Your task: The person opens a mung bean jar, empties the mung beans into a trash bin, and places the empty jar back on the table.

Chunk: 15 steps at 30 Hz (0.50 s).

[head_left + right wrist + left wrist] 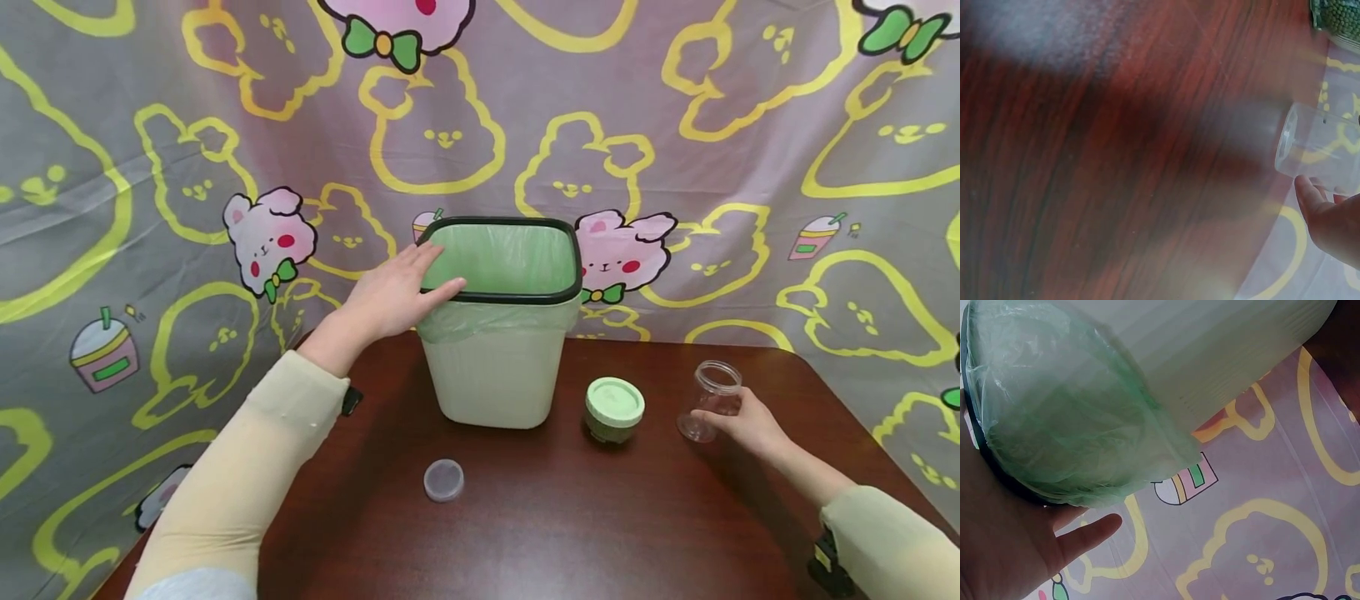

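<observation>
My left hand (397,287) lies at the left side of the black rim of a pale trash bin (495,375), its fingers extended. A thin green bag (510,258) lines the bin and folds down over its outside; the left wrist view shows this bag (1072,425) close by the hand. Far to the right, my right hand (750,423) grips a clear, lidless jar (705,398) around its side. In the right wrist view the jar (1316,150) looks see-through, with nothing visible inside.
A jar with a light green lid (615,402) stands between the bin and the clear jar; green beans (1342,17) show through its side. A small round translucent lid (444,481) lies on the dark wooden table (540,517). A cartoon-print cloth (675,183) hangs behind.
</observation>
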### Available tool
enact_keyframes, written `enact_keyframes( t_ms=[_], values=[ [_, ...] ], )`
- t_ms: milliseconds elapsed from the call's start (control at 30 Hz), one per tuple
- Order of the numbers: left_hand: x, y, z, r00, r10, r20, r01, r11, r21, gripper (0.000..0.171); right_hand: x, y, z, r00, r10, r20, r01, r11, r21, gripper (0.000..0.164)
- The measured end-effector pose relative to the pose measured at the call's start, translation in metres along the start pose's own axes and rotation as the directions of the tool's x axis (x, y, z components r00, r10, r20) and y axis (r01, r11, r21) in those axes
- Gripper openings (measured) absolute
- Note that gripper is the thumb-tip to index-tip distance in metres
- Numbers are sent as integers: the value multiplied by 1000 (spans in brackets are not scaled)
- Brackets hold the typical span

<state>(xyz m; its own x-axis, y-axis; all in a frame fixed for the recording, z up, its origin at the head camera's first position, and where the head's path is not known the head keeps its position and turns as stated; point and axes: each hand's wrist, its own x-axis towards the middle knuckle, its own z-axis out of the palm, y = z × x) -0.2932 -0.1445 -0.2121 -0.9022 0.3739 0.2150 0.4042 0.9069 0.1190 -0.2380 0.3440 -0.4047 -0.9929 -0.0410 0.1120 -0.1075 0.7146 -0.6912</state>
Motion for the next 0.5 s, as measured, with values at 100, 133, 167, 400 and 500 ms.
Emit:
enact_keyframes(
  t_ms=[100, 133, 167, 400, 500],
  values=[
    [0, -1, 0, 1000, -2, -3, 2, 1000, 0, 87, 0, 0, 1, 1000, -11, 4, 11, 1000, 3, 33],
    [0, -1, 0, 1000, -2, -2, 2, 1000, 0, 87, 0, 0, 1, 1000, -7, 1, 7, 1000, 0, 34],
    [0, -1, 0, 1000, -2, 0, 2, 1000, 1, 88, -1, 0, 1, 1000, 3, -2, -3, 1000, -7, 37],
    [1, -1, -1, 1000, 6, -1, -6, 1000, -11, 87, -4, 3, 1, 999, 35, 15, -35, 999, 24, 54],
    [0, -1, -1, 1000, 4, 4, -4, 1000, -11, 87, -6, 4, 1, 999, 42, 33, -44, 997, 67, 61]
  ],
)
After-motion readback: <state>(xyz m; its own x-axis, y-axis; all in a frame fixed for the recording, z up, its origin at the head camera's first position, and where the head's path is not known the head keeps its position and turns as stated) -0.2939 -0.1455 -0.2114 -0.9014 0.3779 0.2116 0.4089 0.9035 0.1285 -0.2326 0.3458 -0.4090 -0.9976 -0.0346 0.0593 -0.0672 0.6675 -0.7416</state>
